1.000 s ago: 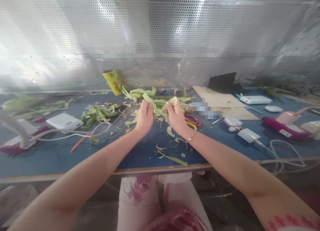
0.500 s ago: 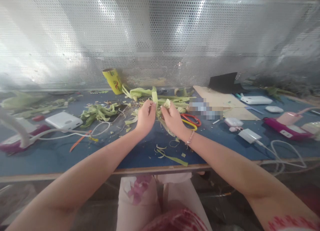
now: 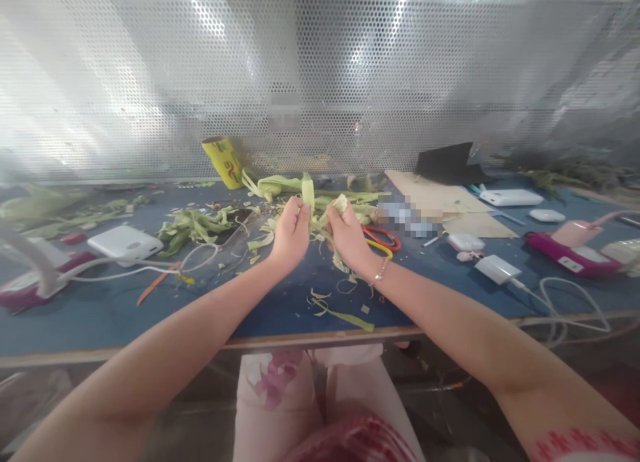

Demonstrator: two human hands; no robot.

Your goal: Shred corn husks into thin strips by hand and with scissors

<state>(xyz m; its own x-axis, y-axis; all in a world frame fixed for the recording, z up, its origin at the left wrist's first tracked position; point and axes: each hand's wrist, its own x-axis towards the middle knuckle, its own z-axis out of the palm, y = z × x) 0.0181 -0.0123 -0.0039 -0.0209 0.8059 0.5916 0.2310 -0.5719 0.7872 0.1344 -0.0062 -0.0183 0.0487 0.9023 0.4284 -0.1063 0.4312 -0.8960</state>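
My left hand [image 3: 292, 233] is closed, thumb and fingers pinching a flat, pale green leaf strip [image 3: 308, 193] that stands up above the fingertips. A short way to its right, my right hand [image 3: 347, 234] is closed on a crumpled, whitish-green leaf piece [image 3: 341, 203], part of which hangs below the palm. Behind and between the hands lies a heap of long green leaves and stalks [image 3: 280, 184]. Scissors with red and yellow handles [image 3: 384, 238] lie just right of my right hand, their blades hidden.
Wilted leaves [image 3: 195, 227] and a white power bank [image 3: 125, 243] lie on the left. A yellow tube [image 3: 223, 163] leans at the back by a perforated metal panel [image 3: 330, 69]. Brown card [image 3: 425, 192], a white charger [image 3: 497, 269] and cables are at right. Scraps [image 3: 345, 317] lie near the front edge.
My right hand has moved slightly right, widening the gap from my left hand. The crumpled leaf piece has moved with it. My left hand stays nearly in place.
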